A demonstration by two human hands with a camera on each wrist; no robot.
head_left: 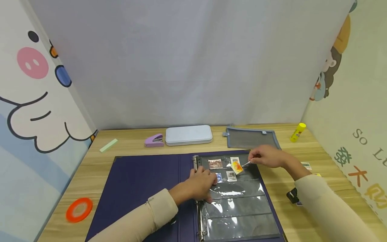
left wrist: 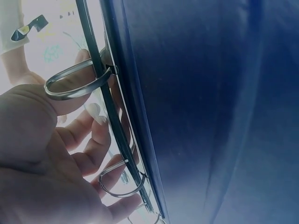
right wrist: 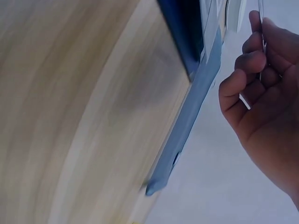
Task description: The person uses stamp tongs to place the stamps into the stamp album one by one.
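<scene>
An album in a dark blue ring binder (head_left: 145,181) lies spread on the table, with a clear-pocketed black page (head_left: 242,205) on its right side. My right hand (head_left: 267,156) pinches slim tweezers (head_left: 246,164), also seen in the right wrist view as a thin metal shaft (right wrist: 261,9). At their tip is a yellow and red stamp (head_left: 237,167), over the upper pockets. Around it sit a brown stamp (head_left: 215,164), a blue stamp (head_left: 219,177) and a grey stamp (head_left: 231,176). My left hand (head_left: 199,183) rests on the page's inner edge beside the metal rings (left wrist: 77,86).
Along the back stand a purple stapler (head_left: 154,140), a white case (head_left: 188,135), a grey mesh pouch (head_left: 251,138) and a yellow glue stick (head_left: 298,132). An orange tape ring (head_left: 79,210) lies at left. At right, a black clip-like object (head_left: 292,195) lies near my sleeve.
</scene>
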